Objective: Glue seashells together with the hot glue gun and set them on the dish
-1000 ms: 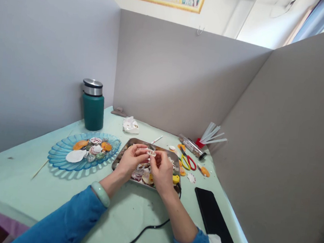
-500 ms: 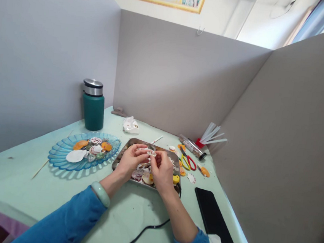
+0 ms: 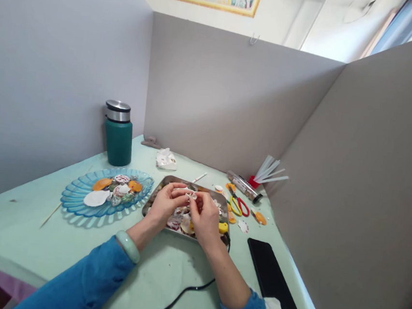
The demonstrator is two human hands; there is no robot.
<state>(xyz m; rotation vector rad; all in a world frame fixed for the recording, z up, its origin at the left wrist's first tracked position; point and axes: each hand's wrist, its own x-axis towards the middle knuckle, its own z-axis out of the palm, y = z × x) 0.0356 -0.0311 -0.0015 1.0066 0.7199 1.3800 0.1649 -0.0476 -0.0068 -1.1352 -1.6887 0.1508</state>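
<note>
Hiding part of the tray (image 3: 179, 233), hands (image 3: 165, 203) (image 3: 206, 217) sit between plate (image 3: 72, 199) and scissors (image 3: 234, 196).

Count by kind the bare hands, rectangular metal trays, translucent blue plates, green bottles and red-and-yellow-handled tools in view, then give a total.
Bare hands: 2 (left hand, right hand)
Rectangular metal tray: 1
Translucent blue plate: 1
Green bottle: 1
Red-and-yellow-handled tool: 1
Total: 6
Small whitish pieces between the fingertips are too small to count.
</note>
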